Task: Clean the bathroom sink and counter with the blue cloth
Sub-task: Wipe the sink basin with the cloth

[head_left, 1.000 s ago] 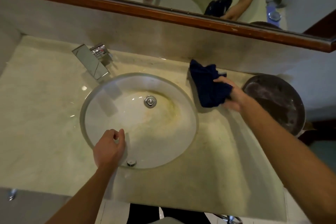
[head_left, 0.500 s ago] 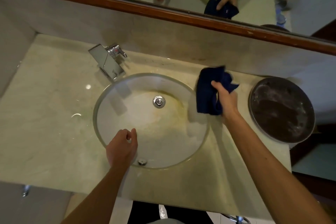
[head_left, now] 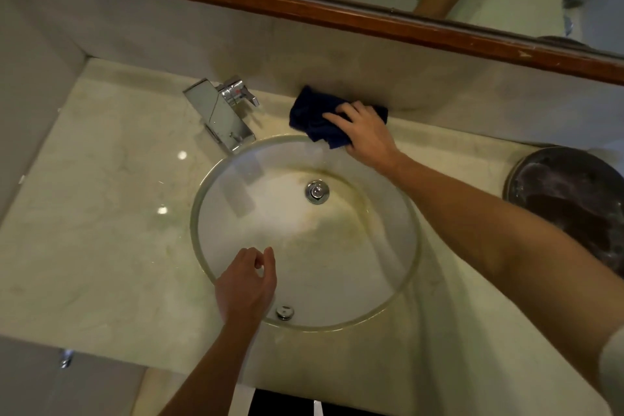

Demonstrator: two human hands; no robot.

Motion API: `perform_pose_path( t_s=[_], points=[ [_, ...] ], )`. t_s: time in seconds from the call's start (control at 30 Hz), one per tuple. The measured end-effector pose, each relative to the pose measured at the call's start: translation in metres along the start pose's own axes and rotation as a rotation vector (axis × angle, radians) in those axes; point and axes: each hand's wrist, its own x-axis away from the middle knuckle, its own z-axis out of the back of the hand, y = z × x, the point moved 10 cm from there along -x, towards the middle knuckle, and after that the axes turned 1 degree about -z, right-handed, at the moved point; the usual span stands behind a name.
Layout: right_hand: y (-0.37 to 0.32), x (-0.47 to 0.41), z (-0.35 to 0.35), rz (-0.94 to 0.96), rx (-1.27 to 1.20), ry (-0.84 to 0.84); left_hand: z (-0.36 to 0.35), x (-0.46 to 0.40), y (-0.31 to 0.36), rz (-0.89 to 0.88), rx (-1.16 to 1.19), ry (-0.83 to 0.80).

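Note:
A round white sink (head_left: 337,280) with yellowish stains around its drain (head_left: 317,192) is set into a pale marble counter (head_left: 101,230). A dark blue cloth (head_left: 312,118) lies bunched on the counter strip behind the sink, against the backsplash. My right hand (head_left: 363,132) presses flat on the cloth with fingers spread. At the sink's near-left rim my left hand (head_left: 246,284) rests with its fingers loosely curled and holds nothing.
A chrome faucet (head_left: 223,115) stands behind the sink at its left. A dark round tray (head_left: 574,206) sits on the counter at the far right. A wood-framed mirror (head_left: 304,10) runs above the backsplash. An overflow cap (head_left: 284,312) sits in the basin's near wall.
My right hand carried the blue cloth from the sink's right rim up and left to the strip behind the basin. The left hand stayed on the near rim.

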Motion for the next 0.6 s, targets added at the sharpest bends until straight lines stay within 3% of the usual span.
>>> perform_pose_path(
  t_s=[0.13, 0.4, 0.6],
  points=[
    [0.019, 0.013, 0.008, 0.109, 0.001, -0.095, 0.002, 0.000, 0.003, -0.014, -0.013, 0.017],
    [0.119, 0.100, 0.014, -0.073, -0.055, -0.144, -0.001, -0.002, 0.000, -0.035, -0.043, 0.014],
    [0.095, 0.117, 0.015, -0.113, -0.089, -0.069, -0.004, -0.005, -0.001, -0.038, -0.071, 0.024]
  ],
)
